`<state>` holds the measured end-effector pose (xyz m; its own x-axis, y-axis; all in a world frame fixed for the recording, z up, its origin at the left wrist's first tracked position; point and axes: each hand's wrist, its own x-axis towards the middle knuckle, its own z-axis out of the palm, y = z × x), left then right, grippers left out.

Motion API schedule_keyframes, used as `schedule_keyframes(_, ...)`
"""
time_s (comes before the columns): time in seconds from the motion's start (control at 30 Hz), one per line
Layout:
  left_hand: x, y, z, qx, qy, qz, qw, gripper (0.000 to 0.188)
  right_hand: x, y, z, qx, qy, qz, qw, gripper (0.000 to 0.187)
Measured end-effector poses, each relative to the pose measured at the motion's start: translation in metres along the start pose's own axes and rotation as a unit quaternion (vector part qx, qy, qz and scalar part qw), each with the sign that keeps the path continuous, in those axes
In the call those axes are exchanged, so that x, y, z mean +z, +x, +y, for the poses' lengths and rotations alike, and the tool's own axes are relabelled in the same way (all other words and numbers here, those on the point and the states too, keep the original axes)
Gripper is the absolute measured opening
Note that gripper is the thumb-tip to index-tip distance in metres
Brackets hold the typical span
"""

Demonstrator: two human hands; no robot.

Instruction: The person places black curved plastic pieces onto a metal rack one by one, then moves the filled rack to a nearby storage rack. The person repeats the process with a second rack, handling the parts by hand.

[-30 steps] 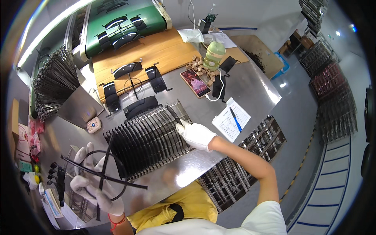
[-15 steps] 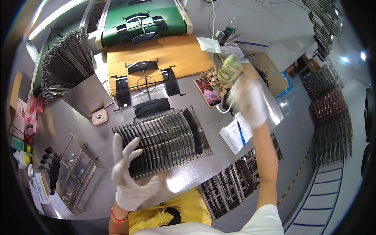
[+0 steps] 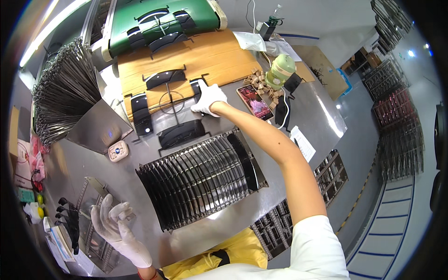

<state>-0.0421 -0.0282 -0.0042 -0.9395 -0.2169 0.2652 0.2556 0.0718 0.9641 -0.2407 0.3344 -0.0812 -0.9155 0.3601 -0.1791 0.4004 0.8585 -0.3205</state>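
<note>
My right hand (image 3: 210,100), in a white glove, reaches across the table and closes round the right-hand black curved plate (image 3: 198,87) of an assembly. Part of that plate is hidden under the fingers. Three more black curved plates (image 3: 165,79) stand around a wire frame with a ring (image 3: 171,101). My left hand (image 3: 116,228), gloved too, is raised near the table's left front, fingers apart and slightly bent, holding nothing. Between my arms lies a rack (image 3: 198,179) with a close row of black curved plates.
A metal holder (image 3: 100,126) full of thin rods stands at left, beside a small pink case (image 3: 118,151). On the right are a phone (image 3: 255,102), a green bottle (image 3: 281,71), small brown pieces and a notepad (image 3: 302,143). A green conveyor (image 3: 196,14) is beyond the cardboard (image 3: 224,56).
My right hand has swung left from beside the green bottle to the assembly's right plate. My left hand has left the rack's left side and moved left and down. The view has shifted somewhat.
</note>
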Motion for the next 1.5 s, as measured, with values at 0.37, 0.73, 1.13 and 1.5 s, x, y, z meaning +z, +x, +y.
schedule_keyframes(0.37, 0.009, 0.015, 0.015, 0.022, 0.012, 0.002, 1.0, 0.052, -0.093, -0.066, -0.018, -0.094, 0.336, 0.508, 0.788, 0.078)
schedule_keyframes(0.73, 0.082, 0.037, 0.033, 0.061, -0.226, -0.351, 0.907, 0.061, -0.054, -0.265, -0.077, -0.296, -0.03, 0.341, 0.892, 0.048)
schedule_keyframes(1.13, 0.028, 0.034, 0.046, -0.193, -0.604, -0.424, 0.647, 0.071, -0.065, -0.249, 0.097, -0.232, 0.15, -0.102, 0.956, 0.016)
schedule_keyframes(1.5, -0.001, 0.024, 0.038, -0.167, -0.573, -0.326, 0.733, 0.073, -0.048, -0.241, 0.093, -0.331, -0.113, -0.061, 0.935, 0.017)
